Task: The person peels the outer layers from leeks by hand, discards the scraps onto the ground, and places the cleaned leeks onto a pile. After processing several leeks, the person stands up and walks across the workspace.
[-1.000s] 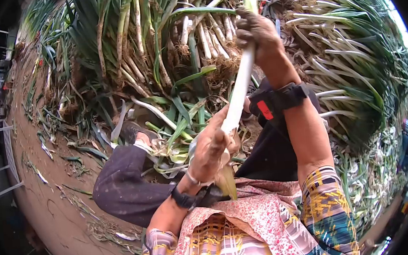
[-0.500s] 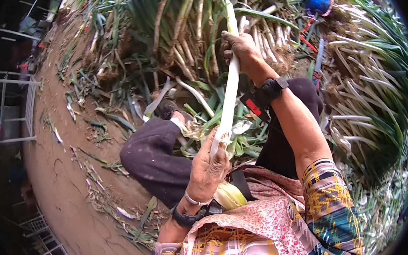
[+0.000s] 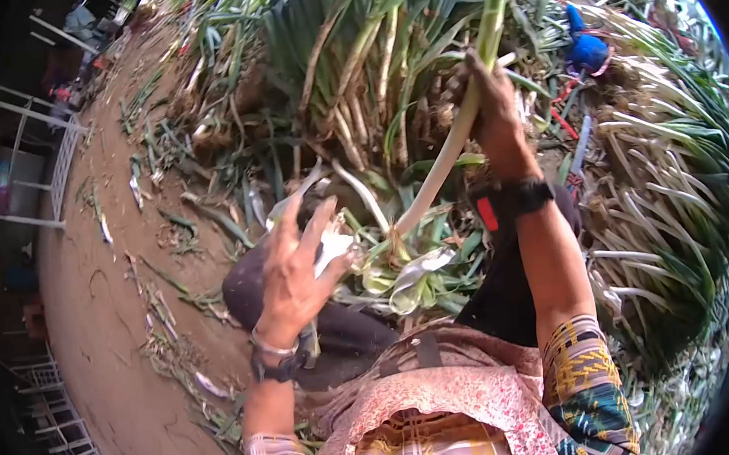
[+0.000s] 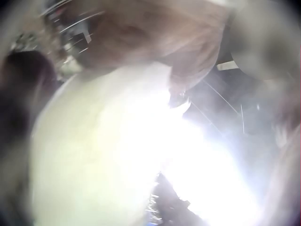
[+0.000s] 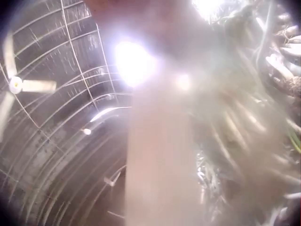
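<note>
The right hand [image 3: 501, 120] has its fingers wrapped about a leek [image 3: 444, 164], though blur hides exactly how they lie. The leek slants across the space in front of the person, its green end up and away, its pale stem running down to a rooty tip just above the litter. In the right wrist view it is a broad, pale, blurred bar.

The left hand [image 3: 293, 277] is apart from the leek, its fingers spread wide. A white piece [image 3: 336, 246] shows beside the fingers and thumb; whether they grip it I cannot tell.

Each wrist wears a black band, the right one with a red patch. Beneath the hands, torn leaves [image 3: 421, 281] lie between the dark trousers [image 3: 343, 329], and a pink flowered apron [image 3: 448, 389] covers the lap.

Beyond, a bunch of uncleaned leeks [image 3: 360, 72] stands on the ground, roots down. On the right lies a long heap of pale-stemmed leeks [image 3: 653, 202], near a blue bundle [image 3: 589, 52]. To the left stretches the brown floor [image 3: 114, 336], with white metal racks [image 3: 69, 175] past it.
</note>
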Available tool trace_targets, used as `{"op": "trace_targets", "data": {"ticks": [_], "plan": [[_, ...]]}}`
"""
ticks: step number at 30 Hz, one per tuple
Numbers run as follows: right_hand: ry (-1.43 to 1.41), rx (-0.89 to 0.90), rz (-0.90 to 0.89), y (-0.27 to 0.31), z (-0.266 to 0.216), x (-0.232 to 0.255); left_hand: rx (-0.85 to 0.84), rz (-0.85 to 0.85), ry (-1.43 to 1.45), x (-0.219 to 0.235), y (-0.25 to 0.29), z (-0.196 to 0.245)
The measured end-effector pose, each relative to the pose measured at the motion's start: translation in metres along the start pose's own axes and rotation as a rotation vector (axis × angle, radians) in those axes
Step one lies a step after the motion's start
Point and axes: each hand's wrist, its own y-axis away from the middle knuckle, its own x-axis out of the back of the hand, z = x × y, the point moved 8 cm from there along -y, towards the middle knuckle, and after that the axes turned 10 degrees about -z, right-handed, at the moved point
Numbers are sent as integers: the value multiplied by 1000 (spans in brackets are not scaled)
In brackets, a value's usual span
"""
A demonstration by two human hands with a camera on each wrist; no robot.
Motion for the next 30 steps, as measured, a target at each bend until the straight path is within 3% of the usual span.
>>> {"op": "trace_targets", "data": {"ticks": [2,4,6,7,8,10,11,12,14,16,21,24,25,28,30], "plan": [[-27,53,-87,8,2,-9,-130,142,439,-13,-47,18],[-75,46,-146,19,2,-15,-171,150,719,-48,-85,43],[-152,3,-79,24,-4,-13,-37,-277,1152,-96,-108,70],[-153,-11,-100,21,-13,-1,-38,-260,1385,-114,-109,76],[-180,16,-158,16,-27,6,-26,-269,1379,-120,-106,77],[-258,56,-5,15,-50,33,-68,-267,1197,-135,-94,71],[-304,4,87,19,-47,49,-46,-256,1255,-145,-89,66],[-291,-43,24,19,-42,55,-14,-221,1298,-160,-86,57],[-203,64,2,23,-43,55,-49,-267,1135,-144,-102,67],[-105,82,76,31,-49,52,-76,-118,1196,-129,-124,83],[-128,50,71,37,-52,43,-302,97,829,-75,-172,132],[-25,107,133,36,-67,57,-226,-73,743,-85,-168,136],[1,120,160,37,-68,61,-274,-7,706,-85,-165,137],[69,166,203,40,-70,58,-336,-17,702,-88,-162,135],[108,178,194,41,-71,54,-267,-91,852,-91,-163,133]]}}
